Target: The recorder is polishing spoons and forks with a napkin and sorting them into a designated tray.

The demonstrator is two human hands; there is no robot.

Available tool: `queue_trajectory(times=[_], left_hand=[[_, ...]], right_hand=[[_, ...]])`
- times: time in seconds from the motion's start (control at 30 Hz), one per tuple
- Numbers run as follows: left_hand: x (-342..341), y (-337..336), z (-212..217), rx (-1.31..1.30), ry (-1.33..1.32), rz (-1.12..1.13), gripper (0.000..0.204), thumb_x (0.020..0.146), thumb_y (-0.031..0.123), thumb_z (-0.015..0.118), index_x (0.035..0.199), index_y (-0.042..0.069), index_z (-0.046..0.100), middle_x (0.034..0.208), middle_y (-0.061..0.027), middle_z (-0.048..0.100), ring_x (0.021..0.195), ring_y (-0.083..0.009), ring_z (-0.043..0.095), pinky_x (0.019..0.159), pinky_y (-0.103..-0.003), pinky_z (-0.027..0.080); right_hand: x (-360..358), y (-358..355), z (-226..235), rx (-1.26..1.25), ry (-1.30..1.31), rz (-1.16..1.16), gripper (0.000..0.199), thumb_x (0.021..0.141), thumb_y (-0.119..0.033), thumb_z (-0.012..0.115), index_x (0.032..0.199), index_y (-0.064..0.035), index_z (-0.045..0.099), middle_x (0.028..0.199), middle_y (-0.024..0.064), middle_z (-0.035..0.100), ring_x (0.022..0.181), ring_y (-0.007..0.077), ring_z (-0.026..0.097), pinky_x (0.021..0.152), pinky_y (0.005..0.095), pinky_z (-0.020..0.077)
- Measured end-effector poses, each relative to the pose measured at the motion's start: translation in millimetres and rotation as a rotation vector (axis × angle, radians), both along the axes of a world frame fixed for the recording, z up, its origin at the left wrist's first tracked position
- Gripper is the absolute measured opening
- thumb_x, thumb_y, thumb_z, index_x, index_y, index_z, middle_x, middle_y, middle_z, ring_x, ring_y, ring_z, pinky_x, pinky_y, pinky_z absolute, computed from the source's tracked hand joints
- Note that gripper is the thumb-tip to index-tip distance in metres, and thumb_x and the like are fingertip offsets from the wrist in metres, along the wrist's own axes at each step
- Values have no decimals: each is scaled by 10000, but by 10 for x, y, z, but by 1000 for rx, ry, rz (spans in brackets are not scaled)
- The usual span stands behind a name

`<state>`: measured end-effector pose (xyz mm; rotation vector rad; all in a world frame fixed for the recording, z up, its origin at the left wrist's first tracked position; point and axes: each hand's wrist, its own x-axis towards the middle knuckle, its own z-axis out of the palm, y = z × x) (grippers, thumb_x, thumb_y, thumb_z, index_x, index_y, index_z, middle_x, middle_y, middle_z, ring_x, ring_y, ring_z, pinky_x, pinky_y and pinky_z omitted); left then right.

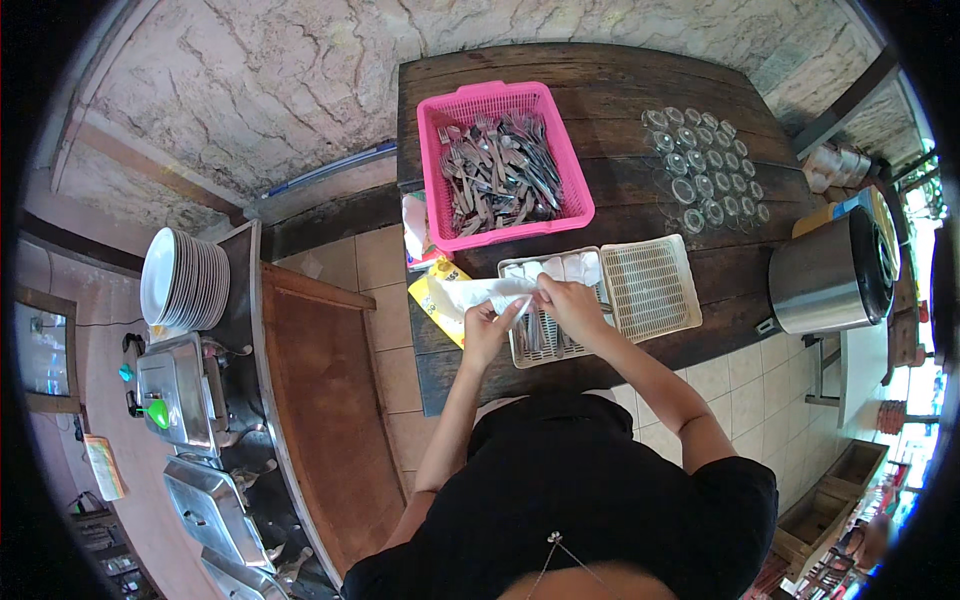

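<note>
Between my two hands is a white paper napkin [474, 292], stretched out to the left and partly folded. My left hand [486, 332] pinches its lower edge, while my right hand [570, 306] grips its right end. Whether cutlery lies inside the napkin is hidden. Just below my hands sits a cream plastic basket [519, 357] with forks and spoons in its near part and white napkin bundles [580, 266] along its far side. A yellow packet [437, 308] lies to the left of the basket. Beyond it stands a pink basket [578, 205] heaped with loose cutlery.
A second cream basket [652, 287] adjoins the first on the right. Rows of glass cups [704, 187] fill the far right of the dark wooden table [610, 90]. A steel pot [825, 275] stands beyond its right edge. Stacked white plates [185, 280] and steel chafing dishes [185, 390] line the left counter.
</note>
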<state>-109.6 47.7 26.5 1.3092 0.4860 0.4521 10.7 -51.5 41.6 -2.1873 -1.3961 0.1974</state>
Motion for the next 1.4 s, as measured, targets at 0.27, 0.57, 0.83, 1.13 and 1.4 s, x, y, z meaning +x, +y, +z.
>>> queue_trajectory(times=[0.27, 0.57, 0.83, 1.13, 1.4], left_hand=[[32, 84, -44, -130, 163, 112, 173, 788, 146, 569, 858, -6, 615, 706, -24, 601, 545, -29, 477, 484, -171, 355], [2, 254, 349, 65, 1, 345, 223, 848, 126, 443, 997, 0, 549, 968, -50, 573, 880, -105, 526, 772, -231, 390], [-386, 449, 300, 1119, 43, 177, 337, 485, 214, 723, 790, 138, 599, 1132, -36, 477, 1117, -304, 336, 913, -440, 242], [-416, 788, 418, 1251, -24, -133, 215, 559, 105, 679, 764, 121, 619, 1151, -28, 470, 1094, -272, 380, 887, -409, 302], [-145, 769, 582, 1187, -70, -138, 513, 580, -21, 651, 1051, 135, 520, 1204, -51, 403, 1100, -300, 368, 921, -405, 319]], right_hand=[[-124, -91, -53, 81, -112, 142, 186, 737, -192, 554, 766, -63, 424, 581, 80, 533, 487, 259, 540, 406, 352, 412], [-80, -171, -78, 74, 384, 38, 228, 702, -176, 603, 675, -27, 433, 553, 79, 515, 490, 237, 531, 456, 325, 397], [0, -207, 44, 53, 608, 63, 220, 697, -124, 621, 665, -13, 433, 528, 42, 463, 470, 117, 434, 467, 261, 365], [72, -251, 163, -7, 746, 90, 240, 699, -106, 627, 631, -23, 411, 556, 9, 436, 524, 70, 401, 494, 236, 349], [200, -246, 479, -168, 732, 218, 259, 702, -117, 626, 612, -32, 399, 539, -6, 410, 520, 73, 374, 488, 245, 325]])
